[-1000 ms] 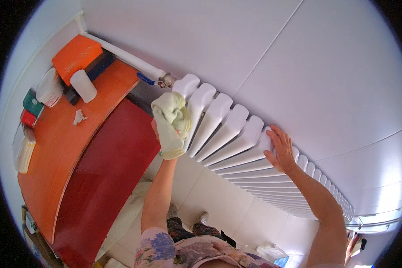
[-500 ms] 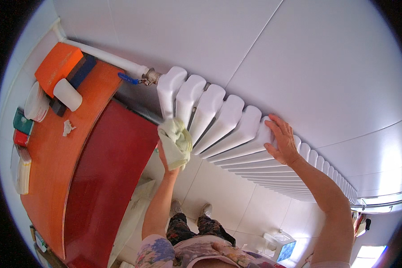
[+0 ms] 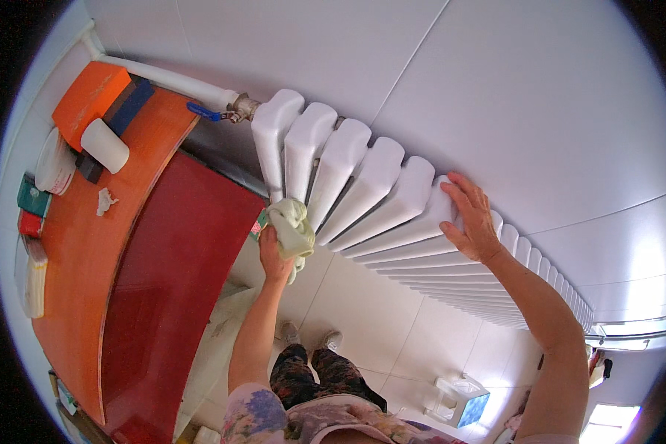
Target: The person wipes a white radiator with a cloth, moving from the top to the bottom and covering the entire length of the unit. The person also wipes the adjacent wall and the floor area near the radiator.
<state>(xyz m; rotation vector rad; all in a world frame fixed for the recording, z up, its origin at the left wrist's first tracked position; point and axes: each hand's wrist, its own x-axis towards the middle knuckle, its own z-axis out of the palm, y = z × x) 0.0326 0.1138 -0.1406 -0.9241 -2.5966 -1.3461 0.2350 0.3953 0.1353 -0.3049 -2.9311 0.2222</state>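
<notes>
The left hand (image 3: pixel 275 254) is closed around a crumpled pale yellow-green cloth (image 3: pixel 291 229), its folds hanging past the fingers; the cloth is at the lower front of the nearest columns of a white radiator (image 3: pixel 381 164), though how firmly it presses cannot be told. The right hand (image 3: pixel 472 219) is spread, resting on the radiator's top farther along. Beyond the left end, a metal valve with a blue handle (image 3: pixel 204 112) joins a white pipe (image 3: pixel 172 78). At left, an orange-brown surface (image 3: pixel 72 296) carries an orange box (image 3: pixel 89 102), a white cylinder (image 3: pixel 105 146) and a crumpled tissue (image 3: pixel 106 201)
</notes>
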